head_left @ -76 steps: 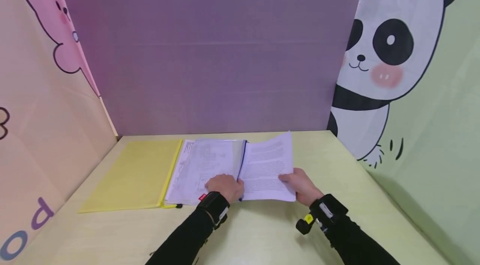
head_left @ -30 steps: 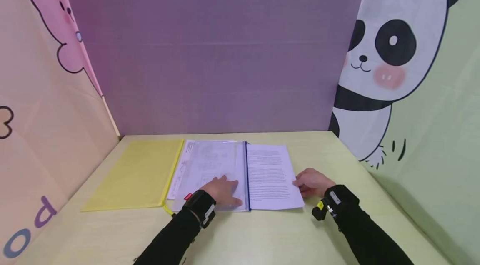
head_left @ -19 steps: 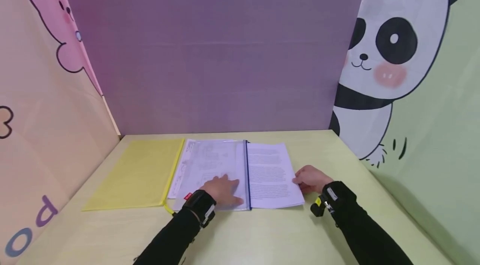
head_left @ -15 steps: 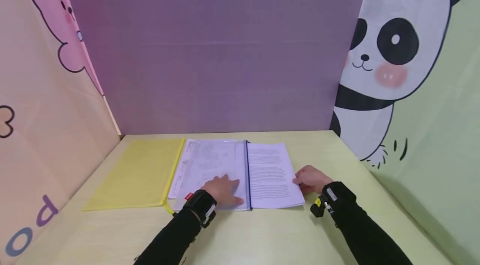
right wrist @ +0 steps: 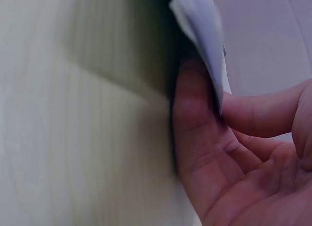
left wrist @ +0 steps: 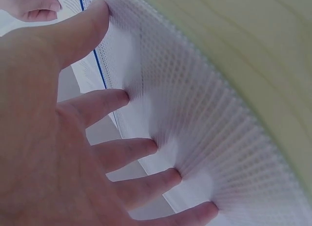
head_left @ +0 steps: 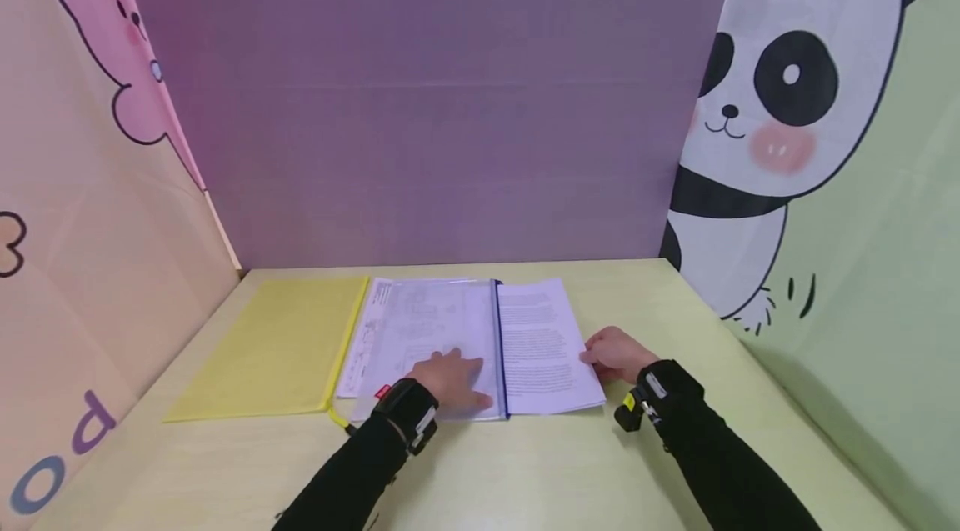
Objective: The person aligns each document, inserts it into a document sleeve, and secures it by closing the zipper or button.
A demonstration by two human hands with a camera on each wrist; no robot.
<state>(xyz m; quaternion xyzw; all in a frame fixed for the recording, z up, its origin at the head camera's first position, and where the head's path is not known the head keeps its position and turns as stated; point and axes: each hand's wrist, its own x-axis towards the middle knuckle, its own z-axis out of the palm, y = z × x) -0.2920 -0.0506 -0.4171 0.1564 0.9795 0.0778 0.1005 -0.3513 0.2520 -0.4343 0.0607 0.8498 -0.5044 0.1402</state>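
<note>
A see-through mesh zip pouch [head_left: 420, 306] with a blue zip edge [head_left: 498, 348] lies on the table. My left hand [head_left: 450, 381] presses on it with fingers spread; in the left wrist view the fingertips [left wrist: 156, 145] dent the mesh. A stack of printed papers [head_left: 536, 339] lies to the right, its left side meeting the blue edge. My right hand [head_left: 618, 354] pinches the papers' right edge between thumb and fingers. In the right wrist view the paper edge [right wrist: 207, 40] sits between the thumb and forefinger, slightly raised over the table.
A yellow zip pouch [head_left: 270, 348] lies flat on the left. Between it and the mesh pouch shows a printed sheet [head_left: 363, 356]. The pale wooden table [head_left: 525, 481] ends at a purple backdrop [head_left: 450, 97], with printed side panels left and right.
The papers, earlier lifted and tilted, now lie lower. My left hand has shifted left and spread its fingers on the pouch. Lately my right hand and the papers have moved slightly left.
</note>
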